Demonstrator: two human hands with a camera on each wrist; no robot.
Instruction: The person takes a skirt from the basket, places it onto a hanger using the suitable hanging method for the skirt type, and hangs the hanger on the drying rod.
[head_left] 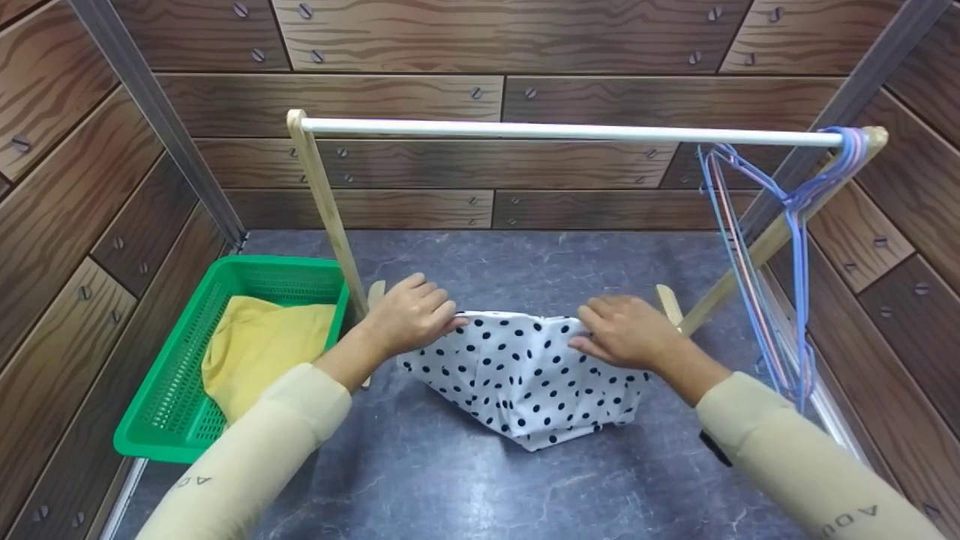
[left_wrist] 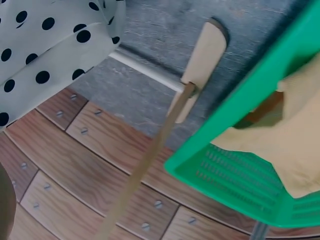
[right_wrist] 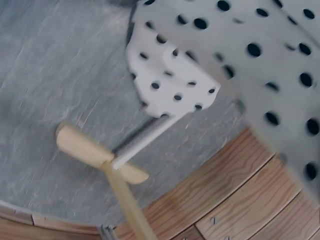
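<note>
A white garment or cloth with black polka dots (head_left: pixel 517 375) hangs folded between my two hands, above the grey floor; its exact kind cannot be told. My left hand (head_left: pixel 411 315) grips its upper edge at the left, and my right hand (head_left: pixel 622 330) grips the same edge at the right. The fabric sags toward a lower point in the middle. In the left wrist view the dotted fabric (left_wrist: pixel 55 50) fills the upper left corner. The right wrist view has the dotted fabric (right_wrist: pixel 260 65) at its upper right, with a corner dangling.
A wooden clothes rack with a white rail (head_left: pixel 525 130) stands behind the hands. Several blue and pink hangers (head_left: pixel 799 225) hang at its right end. To the left, a green basket (head_left: pixel 169 360) holds a yellow cloth (head_left: pixel 274 349). Wood-patterned walls enclose the space.
</note>
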